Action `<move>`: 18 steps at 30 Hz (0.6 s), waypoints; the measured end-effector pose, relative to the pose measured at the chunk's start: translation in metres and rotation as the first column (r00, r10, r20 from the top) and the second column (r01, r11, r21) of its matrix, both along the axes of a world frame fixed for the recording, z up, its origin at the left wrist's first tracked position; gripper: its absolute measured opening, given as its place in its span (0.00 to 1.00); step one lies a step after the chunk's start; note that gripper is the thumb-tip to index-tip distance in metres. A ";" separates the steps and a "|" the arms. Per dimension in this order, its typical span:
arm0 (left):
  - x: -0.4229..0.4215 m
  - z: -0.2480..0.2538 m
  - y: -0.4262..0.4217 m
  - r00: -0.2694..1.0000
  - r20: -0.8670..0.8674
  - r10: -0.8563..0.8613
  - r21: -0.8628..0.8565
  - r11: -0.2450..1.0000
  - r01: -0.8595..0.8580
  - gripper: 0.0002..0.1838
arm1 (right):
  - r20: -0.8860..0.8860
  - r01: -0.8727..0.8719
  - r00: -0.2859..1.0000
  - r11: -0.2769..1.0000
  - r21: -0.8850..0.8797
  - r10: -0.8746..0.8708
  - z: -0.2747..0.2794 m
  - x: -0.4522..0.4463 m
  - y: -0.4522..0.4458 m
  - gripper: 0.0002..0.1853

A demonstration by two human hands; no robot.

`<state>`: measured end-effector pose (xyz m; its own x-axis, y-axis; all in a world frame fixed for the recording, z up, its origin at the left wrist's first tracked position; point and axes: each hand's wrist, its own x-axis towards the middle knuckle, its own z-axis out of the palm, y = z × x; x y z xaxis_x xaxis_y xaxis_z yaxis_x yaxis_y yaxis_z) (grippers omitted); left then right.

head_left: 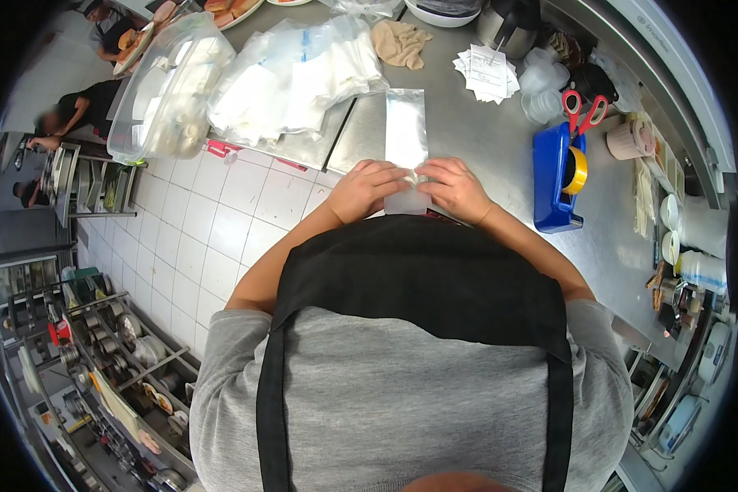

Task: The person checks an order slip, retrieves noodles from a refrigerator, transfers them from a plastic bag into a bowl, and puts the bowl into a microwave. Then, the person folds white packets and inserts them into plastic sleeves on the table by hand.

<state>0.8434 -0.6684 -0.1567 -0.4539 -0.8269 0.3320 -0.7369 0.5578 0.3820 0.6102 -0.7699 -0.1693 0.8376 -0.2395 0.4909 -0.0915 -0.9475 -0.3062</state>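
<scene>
A narrow pouch, shiny silver with a clear plastic lower part, lies lengthwise at the front edge of the steel table. My left hand grips its lower part from the left, fingers bent inward. From the right, my right hand pinches the same part, its fingertips almost meeting those of the left. The thumbs are partly hidden. Beyond the left hand are large clear bags packed with white packets. To the right of the right hand stands a blue tape dispenser with a yellow roll.
A clear plastic tub sits at the left end. A beige cloth and a stack of paper slips lie farther back. Red-handled scissors stand upright in the dispenser. Other people are at the far left, beside shelving.
</scene>
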 end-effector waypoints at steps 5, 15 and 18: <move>0.003 -0.018 0.000 0.996 -0.087 0.016 -0.022 1.000 -0.018 0.23 | 0.022 -0.002 1.000 0.994 0.107 0.000 -0.002 0.002 0.001 0.10; -0.009 -0.021 -0.011 0.750 -0.366 0.551 0.396 0.821 -0.410 0.12 | -0.038 0.369 0.909 0.757 0.539 -0.415 -0.007 0.022 0.010 0.09; -0.017 -0.014 -0.019 0.693 -0.320 0.646 0.462 0.745 -0.481 0.13 | -0.063 0.400 0.889 0.704 0.586 -0.453 -0.007 0.028 0.007 0.09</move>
<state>0.8267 -0.6876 -0.1703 0.2615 -0.9644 0.0379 -0.5744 -0.1240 0.8091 0.6380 -0.7626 -0.1764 0.5402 -0.8165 0.2035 -0.3928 -0.4585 -0.7972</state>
